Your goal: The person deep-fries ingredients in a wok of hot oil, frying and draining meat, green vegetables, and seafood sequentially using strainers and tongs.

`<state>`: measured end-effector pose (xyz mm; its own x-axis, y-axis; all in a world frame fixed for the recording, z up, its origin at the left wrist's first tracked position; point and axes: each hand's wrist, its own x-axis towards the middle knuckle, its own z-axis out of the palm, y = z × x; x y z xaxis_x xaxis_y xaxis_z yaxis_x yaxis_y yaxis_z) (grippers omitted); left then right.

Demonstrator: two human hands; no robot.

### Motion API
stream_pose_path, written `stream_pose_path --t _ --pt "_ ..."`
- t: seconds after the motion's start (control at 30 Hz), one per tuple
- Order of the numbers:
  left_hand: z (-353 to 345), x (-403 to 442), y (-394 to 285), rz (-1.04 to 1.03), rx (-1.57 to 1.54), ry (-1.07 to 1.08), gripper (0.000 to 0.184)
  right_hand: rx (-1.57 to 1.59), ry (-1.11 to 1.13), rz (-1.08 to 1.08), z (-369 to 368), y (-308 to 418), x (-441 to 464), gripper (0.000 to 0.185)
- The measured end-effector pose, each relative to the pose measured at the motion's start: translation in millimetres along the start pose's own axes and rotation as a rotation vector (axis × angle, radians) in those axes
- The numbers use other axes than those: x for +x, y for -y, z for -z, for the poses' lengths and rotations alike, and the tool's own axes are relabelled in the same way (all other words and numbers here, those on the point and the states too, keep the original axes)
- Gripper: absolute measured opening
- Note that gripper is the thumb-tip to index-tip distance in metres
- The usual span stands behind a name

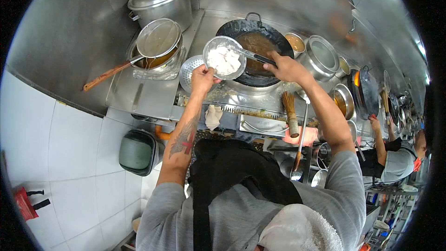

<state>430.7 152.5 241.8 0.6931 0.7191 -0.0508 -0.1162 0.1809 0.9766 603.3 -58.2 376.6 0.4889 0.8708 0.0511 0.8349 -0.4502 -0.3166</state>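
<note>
Head view: left fingers (210,73) pinch the bowl (223,40) by its rim.

a steel cooking counter, crowded along its back and strewn with scraps at the front.

on the counter (125,94), a large lidded pot (160,11) stands in the back left corner; before it sits a pan (149,65) of brown liquid, a wooden-handled sieve (160,37) resting across its top. a perforated scoop (186,75) lies left of the black wok (225,29), which sits at the middle. to the wok's right stand a small pot (294,42) of orange-brown liquid and a wider steel pot (321,56). a pale cloth (213,117) and straw brush (289,106) lie at the front edge.
</note>
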Motion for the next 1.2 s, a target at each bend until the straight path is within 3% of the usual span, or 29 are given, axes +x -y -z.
stream_pose_path --t 0.1,0.23,0.3,0.4,0.53,0.7,0.8,0.87,0.93,1.03,1.2 --pt "-5.3 4.2 10.3 -0.013 -0.086 -0.001 0.016 -0.174 0.060 -0.015 12.3 5.4 -10.2 0.033" --pt "-19.3 -0.4 2.3 -0.143 0.225 -0.016 0.015 -0.211 -0.043 0.099 6.7 2.8 -16.8 0.037" --pt "-29.0 -5.6 1.2 -0.205 0.334 -0.033 0.015 -0.395 0.071 -0.063 -0.1 12.7 -6.2 0.036" --pt "-34.9 -3.9 0.0 -0.320 0.384 -0.119 0.020 -0.270 0.063 -0.146 11.3 23.3 -6.2 0.034" --pt "-31.1 -3.8 0.6 -0.261 0.341 -0.105 0.019 -0.194 0.123 -0.134 7.7 6.0 0.6 0.031" --pt "-27.1 8.9 11.5 -0.207 0.332 -0.098 0.018 -0.218 -0.010 -0.183 20.4 15.2 6.4 0.031" --pt "-18.2 22.9 23.6 -0.130 0.152 -0.064 0.017 -0.104 -0.136 -0.147 49.8 -2.4 11.5 0.031" --pt "-14.4 25.9 28.0 -0.032 -0.029 -0.072 0.016 0.020 -0.088 -0.266 80.4 8.4 11.1 0.031" --pt "-10.5 25.3 31.8 -0.025 -0.017 -0.077 0.015 -0.055 -0.131 -0.196 74.4 5.1 10.3 0.033" --pt "-13.0 19.8 26.1 -0.062 0.010 -0.091 0.014 -0.405 -0.035 -0.047 35.7 16.8 7.4 0.030" --pt "-12.0 4.1 14.3 -0.176 0.242 -0.070 0.014 -0.355 0.052 -0.096 1.4 22.7 21.7 0.030"
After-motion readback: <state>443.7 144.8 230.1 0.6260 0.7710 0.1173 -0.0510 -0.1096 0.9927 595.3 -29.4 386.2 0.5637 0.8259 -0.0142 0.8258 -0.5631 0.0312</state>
